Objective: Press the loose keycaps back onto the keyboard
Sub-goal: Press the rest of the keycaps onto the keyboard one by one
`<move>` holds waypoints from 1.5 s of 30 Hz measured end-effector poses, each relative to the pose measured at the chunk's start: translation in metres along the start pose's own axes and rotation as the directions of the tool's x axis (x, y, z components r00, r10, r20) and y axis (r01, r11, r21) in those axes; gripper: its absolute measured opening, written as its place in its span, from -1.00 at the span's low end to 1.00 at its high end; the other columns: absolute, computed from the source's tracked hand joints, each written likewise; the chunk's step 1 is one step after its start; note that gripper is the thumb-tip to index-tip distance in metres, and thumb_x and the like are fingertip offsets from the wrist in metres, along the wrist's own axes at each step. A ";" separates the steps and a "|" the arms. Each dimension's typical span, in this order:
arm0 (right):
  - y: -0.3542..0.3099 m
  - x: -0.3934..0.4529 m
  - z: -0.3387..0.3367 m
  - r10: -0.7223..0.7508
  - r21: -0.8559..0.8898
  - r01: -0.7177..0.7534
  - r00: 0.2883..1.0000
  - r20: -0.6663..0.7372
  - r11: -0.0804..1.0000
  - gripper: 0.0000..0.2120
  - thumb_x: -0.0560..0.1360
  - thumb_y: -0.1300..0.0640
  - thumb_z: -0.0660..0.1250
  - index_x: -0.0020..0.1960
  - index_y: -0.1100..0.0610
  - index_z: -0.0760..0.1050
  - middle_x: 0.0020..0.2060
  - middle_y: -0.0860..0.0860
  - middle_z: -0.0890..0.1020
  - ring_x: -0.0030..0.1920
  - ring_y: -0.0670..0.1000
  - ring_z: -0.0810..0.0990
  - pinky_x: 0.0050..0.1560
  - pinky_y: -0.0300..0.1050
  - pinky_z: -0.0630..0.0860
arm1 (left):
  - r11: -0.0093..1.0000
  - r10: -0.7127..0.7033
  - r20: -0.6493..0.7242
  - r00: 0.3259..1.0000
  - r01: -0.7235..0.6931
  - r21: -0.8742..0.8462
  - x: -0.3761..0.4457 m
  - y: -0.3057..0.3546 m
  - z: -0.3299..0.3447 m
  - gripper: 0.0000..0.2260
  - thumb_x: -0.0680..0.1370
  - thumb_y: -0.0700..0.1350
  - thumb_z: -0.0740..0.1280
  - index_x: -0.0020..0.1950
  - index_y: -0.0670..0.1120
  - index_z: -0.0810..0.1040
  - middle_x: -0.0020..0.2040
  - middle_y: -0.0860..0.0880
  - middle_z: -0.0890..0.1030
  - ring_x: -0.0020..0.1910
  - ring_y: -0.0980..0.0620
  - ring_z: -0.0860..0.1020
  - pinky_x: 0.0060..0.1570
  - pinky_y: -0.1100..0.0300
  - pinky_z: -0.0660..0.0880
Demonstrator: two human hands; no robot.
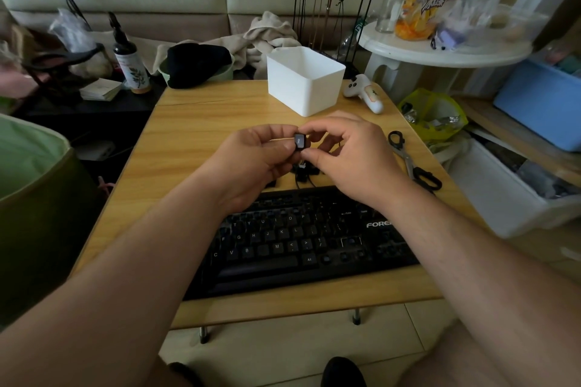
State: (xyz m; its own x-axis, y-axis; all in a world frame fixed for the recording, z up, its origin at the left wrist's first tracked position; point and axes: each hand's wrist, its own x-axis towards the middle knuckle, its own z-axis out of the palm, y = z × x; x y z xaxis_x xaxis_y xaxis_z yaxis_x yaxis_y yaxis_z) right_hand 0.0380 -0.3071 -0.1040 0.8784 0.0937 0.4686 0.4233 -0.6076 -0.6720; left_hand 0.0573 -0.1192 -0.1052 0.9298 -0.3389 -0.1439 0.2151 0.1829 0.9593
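both hands pinching one keycap (299, 141) above the table (195, 122) | left hand (251, 160), right hand (352, 154) gripping it | risking misalignment on keyboard (301, 239), bending the stem

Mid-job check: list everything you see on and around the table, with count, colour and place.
keycap: one, black, pinched between both hands above the table
loose keycaps: several, black, on the table behind the keyboard
keyboard: one, black, near table edge
table: one, light wood
bin: one, white, far side of the table
controller: one, white, right of the bin
scissors: one, black-handled, right table edge
spray bottle: one, white, far left
left hand: holds the keycap
right hand: holds the keycap
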 end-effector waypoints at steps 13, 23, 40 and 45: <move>-0.009 -0.008 -0.012 -0.091 -0.085 0.099 0.991 0.097 0.991 -0.60 0.47 0.12 0.57 0.26 -0.16 0.65 -0.02 -0.13 0.58 -0.03 -0.07 0.57 0.01 -0.07 0.57 | 1.000 -0.005 0.070 0.998 0.005 -0.011 -0.011 0.000 0.005 -0.81 0.61 -0.36 0.35 0.20 -0.20 0.58 -0.02 -0.15 0.71 -0.04 -0.02 0.69 -0.02 0.20 0.62; -0.041 -0.014 0.001 -0.225 -0.265 0.221 0.974 0.016 0.939 -0.81 0.43 0.08 0.57 0.04 -0.02 0.75 -0.11 -0.12 0.72 -0.14 -0.15 0.60 -0.11 -0.13 0.58 | 0.997 -0.001 0.024 1.000 -0.001 0.082 -0.039 0.011 -0.017 -0.96 0.63 -0.23 0.37 0.00 -0.16 0.60 -0.11 -0.13 0.70 -0.08 -0.03 0.67 0.09 0.09 0.60; -0.116 -0.064 0.126 -0.108 -0.074 0.165 0.866 0.489 0.984 -0.83 0.50 -0.12 0.50 0.06 -0.12 0.69 -0.08 -0.14 0.52 0.09 0.02 0.39 0.14 0.14 0.45 | 0.702 -0.199 -0.080 0.977 0.199 0.683 -0.157 0.023 -0.157 -0.92 0.55 -0.08 0.46 -0.07 -0.05 0.75 -0.14 -0.08 0.73 -0.21 0.02 0.58 -0.08 0.10 0.53; -0.129 -0.062 0.136 0.028 -0.180 0.088 0.828 0.559 0.980 -0.84 0.50 -0.18 0.47 0.04 -0.18 0.67 -0.01 -0.15 0.49 0.16 0.04 0.34 0.21 0.16 0.40 | 0.653 -0.240 -0.149 0.959 0.273 0.706 -0.167 0.019 -0.168 -0.92 0.59 -0.14 0.45 -0.02 -0.11 0.74 -0.14 -0.07 0.74 -0.21 0.02 0.64 -0.15 0.16 0.60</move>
State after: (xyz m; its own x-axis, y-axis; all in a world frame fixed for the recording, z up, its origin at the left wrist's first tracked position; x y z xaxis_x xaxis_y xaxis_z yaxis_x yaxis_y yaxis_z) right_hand -0.0408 -0.1273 -0.1247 0.8638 0.5014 0.0484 0.4521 -0.7292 -0.5137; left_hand -0.0434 0.0961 -0.1038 0.8848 -0.2317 -0.4043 0.1833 -0.6247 0.7591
